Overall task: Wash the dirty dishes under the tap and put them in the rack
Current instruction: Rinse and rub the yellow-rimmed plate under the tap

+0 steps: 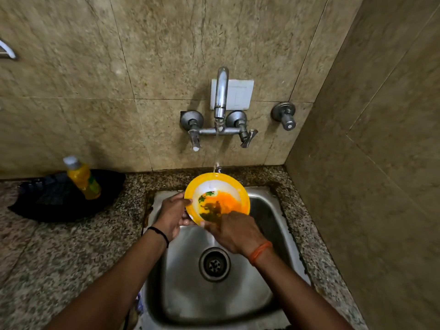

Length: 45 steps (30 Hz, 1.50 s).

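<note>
Yellow-rimmed plate [217, 196] held tilted over steel sink [266, 277], under running tap [221, 91]. Left rim gripped by left hand [172, 216]. Orange-green gunk rubbed by right hand [234, 231], fingers on plate face, curl hidden.

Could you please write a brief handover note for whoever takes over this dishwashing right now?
Left hand grips the plate by its left rim, tilted over the sink.
Right hand rubs the plate's lower face; whether it holds anything is unclear.
Tap is running onto the plate's top edge.
Done: rinsing started; orange and green residue remains.
Left: finish scrubbing, rinse, rack it. No rack in view.
</note>
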### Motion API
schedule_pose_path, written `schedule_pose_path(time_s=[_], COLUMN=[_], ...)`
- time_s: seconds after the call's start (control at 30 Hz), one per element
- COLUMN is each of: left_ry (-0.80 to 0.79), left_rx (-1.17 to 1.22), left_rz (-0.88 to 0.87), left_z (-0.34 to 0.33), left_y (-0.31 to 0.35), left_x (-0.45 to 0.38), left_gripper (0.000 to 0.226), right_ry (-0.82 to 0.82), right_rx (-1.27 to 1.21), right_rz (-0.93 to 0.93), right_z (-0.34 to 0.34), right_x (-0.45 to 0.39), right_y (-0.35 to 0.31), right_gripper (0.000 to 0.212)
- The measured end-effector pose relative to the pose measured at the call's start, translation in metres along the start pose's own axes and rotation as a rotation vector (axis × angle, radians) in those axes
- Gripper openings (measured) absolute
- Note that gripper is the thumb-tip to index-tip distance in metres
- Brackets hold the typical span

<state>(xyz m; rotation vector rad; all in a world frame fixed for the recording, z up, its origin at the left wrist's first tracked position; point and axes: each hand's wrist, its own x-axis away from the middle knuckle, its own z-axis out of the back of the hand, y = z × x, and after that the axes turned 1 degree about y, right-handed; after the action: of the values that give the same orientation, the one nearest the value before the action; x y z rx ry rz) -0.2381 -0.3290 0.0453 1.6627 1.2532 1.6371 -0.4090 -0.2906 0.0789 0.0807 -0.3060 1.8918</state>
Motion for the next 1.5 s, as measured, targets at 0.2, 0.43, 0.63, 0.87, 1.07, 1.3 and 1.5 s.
schedule_pose_path(time_s=[0.2,0.43,0.63,0.87,1.07,1.3,1.5], left_ry=[-0.007,-0.072,0.078,-0.008,-0.048,-0.033,-0.035], left_rx=[0.0,-0.01,0.095,0.167,0.171,0.147,0.134], left_rz=[0.021,0.014,0.01,0.065,0.071,0.057,0.056], left_z=[-0.003,-0.002,0.008,0.006,0.0,0.007,0.008], left_y=[-0.005,-0.001,-0.003,-0.003,0.002,0.0,-0.003], left_x=[0.003,0.01,-0.003,-0.002,-0.003,-0.004,-0.003], left_gripper=[0.031,0.034,0.038,0.033,0.031,0.035,0.037], right_ry=[-0.136,0.049,-0.069,0.439,0.654,0.695,0.698], right_rx=[-0.449,0.022,-0.237,-0.922,-0.801,-0.632,-0.719], right_rz=[0.089,-0.029,0.021,-0.278,-0.384,-0.415,-0.438], right_z=[-0.002,-0.014,0.005,0.027,0.086,0.087,0.089], right_x=[-0.007,-0.03,0.012,-0.04,-0.104,-0.127,-0.126], right_y=[-0.004,0.023,-0.014,0.029,0.053,0.052,0.051], right_gripper=[0.051,0.083,0.048,0.049,0.041,0.042,0.039])
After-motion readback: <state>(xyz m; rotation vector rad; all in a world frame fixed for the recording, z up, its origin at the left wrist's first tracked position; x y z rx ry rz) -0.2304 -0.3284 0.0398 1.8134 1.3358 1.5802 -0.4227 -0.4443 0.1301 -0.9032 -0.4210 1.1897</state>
